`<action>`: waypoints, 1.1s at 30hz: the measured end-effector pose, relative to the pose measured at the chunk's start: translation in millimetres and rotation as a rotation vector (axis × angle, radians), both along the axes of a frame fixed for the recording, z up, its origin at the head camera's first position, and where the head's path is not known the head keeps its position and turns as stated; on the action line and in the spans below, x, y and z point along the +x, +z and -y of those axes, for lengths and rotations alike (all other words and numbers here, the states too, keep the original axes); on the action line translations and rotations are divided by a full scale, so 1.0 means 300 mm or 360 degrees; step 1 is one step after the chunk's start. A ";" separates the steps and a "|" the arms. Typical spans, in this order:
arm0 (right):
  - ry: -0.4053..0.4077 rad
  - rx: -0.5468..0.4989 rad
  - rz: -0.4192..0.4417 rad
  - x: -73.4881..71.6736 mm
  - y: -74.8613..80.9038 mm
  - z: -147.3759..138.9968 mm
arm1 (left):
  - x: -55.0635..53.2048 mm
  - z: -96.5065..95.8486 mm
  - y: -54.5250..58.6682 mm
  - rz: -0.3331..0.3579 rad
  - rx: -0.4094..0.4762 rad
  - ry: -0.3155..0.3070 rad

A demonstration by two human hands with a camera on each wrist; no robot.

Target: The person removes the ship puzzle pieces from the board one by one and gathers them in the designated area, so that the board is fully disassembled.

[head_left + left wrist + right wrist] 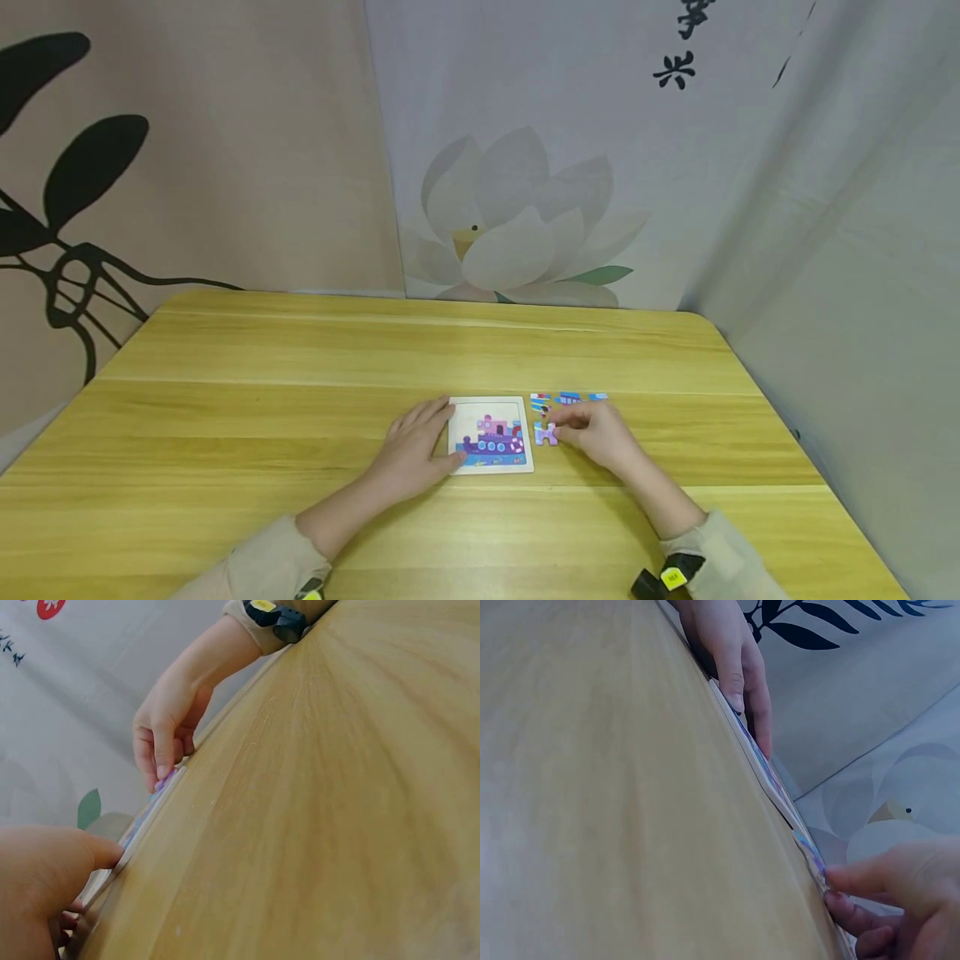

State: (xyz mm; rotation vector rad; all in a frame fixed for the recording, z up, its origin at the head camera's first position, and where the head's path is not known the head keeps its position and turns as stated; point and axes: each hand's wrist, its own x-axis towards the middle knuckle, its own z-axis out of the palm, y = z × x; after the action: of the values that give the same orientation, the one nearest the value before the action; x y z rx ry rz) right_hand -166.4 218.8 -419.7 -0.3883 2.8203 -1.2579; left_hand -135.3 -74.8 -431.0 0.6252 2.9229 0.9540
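Two hands at work on one wooden counter (300, 417), lower centre of the head view.

Item 1: puzzle tray (491, 434), white-framed, nearly square, lying flat, its edges roughly parallel to the counter's front edge. Contents: a partly assembled picture of a purple ship on blue water filling the lower half; the upper half of the tray is bare and pale.

Item 2: purple puzzle piece (545, 434), flat on the counter just beside the tray's right edge. Its long axis cannot be told at this size.

Item 3: loose puzzle pieces (567, 399), blue and striped, in a short row running left to right, just behind the purple piece and to the upper right of the tray.

Item 4: left hand (417, 446), fingers straight, laid flat over the tray's left edge, grip relaxed, holding nothing; fingertips point toward the top of the frame. The right wrist view shows its fingers (735, 671) resting on the tray rim.

Item 5: right hand (598, 433), fingers curled, grip pinching the purple piece at its right side. The left wrist view shows fingertips (161, 761) pressed down on the piece.

Item 6: backdrop cloth (525, 225) with lotus print; black brush characters at the upper right, not legible.
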 end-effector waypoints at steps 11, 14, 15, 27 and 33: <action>-0.0030 0.0178 -0.0061 0.004 0.020 0.019 | -0.002 0.001 -0.002 -0.0014 0.0008 0.0005; -0.0030 0.0192 -0.0069 0.005 0.020 0.016 | -0.003 0.000 -0.004 -0.0020 0.0005 0.0005; -0.0029 0.0188 -0.0068 0.005 0.019 0.015 | -0.004 0.000 -0.006 -0.0024 0.0000 0.0005; -0.0010 0.0102 -0.0116 0.011 0.024 0.021 | -0.010 0.001 -0.017 -0.0049 -0.0017 0.0000; 0.0026 0.0048 -0.0166 0.020 0.046 0.064 | -0.007 0.003 -0.011 -0.0044 -0.0012 -0.0007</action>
State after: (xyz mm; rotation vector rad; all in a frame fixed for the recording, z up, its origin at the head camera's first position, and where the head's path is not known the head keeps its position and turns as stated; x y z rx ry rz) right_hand -160.4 199.6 -406.0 -0.4884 2.9116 -1.2252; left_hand -137.4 -75.8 -434.3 0.6496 2.9467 0.9410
